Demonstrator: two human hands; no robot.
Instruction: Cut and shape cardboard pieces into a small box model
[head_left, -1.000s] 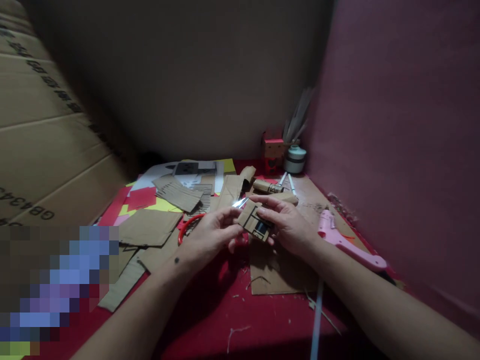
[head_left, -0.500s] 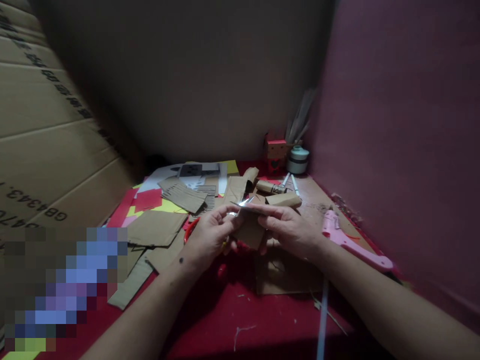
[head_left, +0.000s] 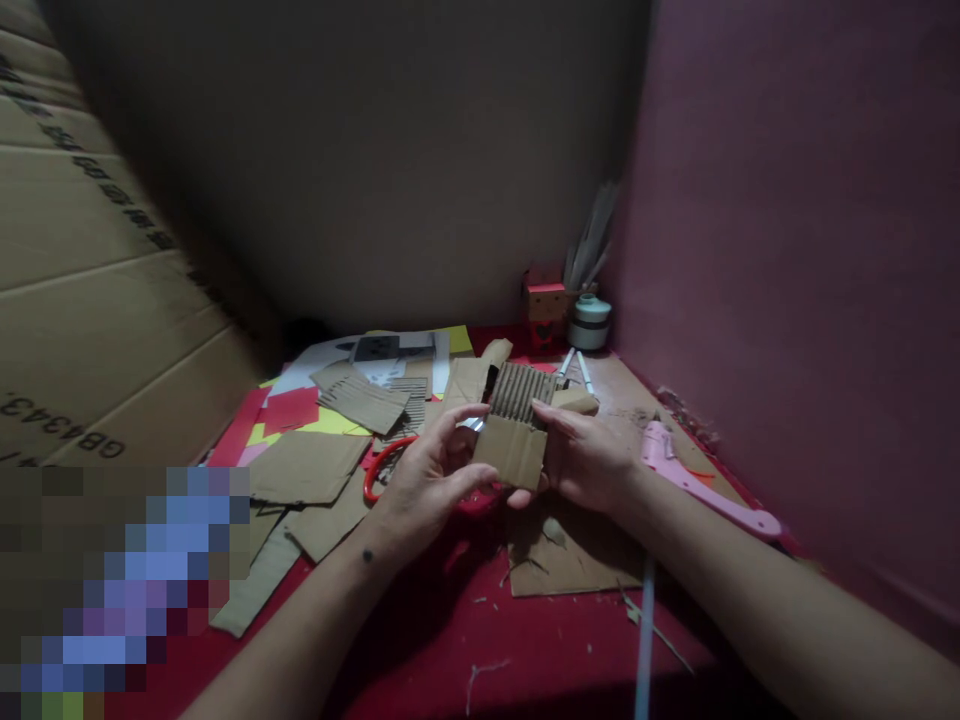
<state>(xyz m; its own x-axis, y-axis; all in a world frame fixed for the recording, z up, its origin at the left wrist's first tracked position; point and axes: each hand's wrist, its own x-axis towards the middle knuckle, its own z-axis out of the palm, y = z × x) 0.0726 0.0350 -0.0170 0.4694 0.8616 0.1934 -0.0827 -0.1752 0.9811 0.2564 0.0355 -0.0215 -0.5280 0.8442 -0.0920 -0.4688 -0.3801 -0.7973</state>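
My left hand (head_left: 431, 470) and my right hand (head_left: 585, 450) grip a small cardboard piece (head_left: 511, 455) from its two sides. The upper part shows bare corrugated ridges; the lower part is smooth brown. My left thumb lies at its lower left edge, and my right thumb and fingers close on the right edge. A shiny bit of metal (head_left: 474, 424) shows between my left fingers and the cardboard, mostly hidden. Beside my left hand curves a red rim (head_left: 373, 478), partly covered by it. Below the hands lies a flat cardboard sheet (head_left: 577, 565).
Cardboard scraps (head_left: 307, 468) and coloured paper (head_left: 292, 408) spread over the left of the red table. At right rests a pink glue gun (head_left: 705, 495), with a clear glue stick (head_left: 645, 640) nearer me. A light-blue jar (head_left: 590, 322) and a small cardboard figure (head_left: 545, 310) stand at the back.
The cardboard piece has been tilted so its ridged face now shows, where before it was seen nearly edge-on. My left fingers have spread slightly. The shiny metal is less exposed.
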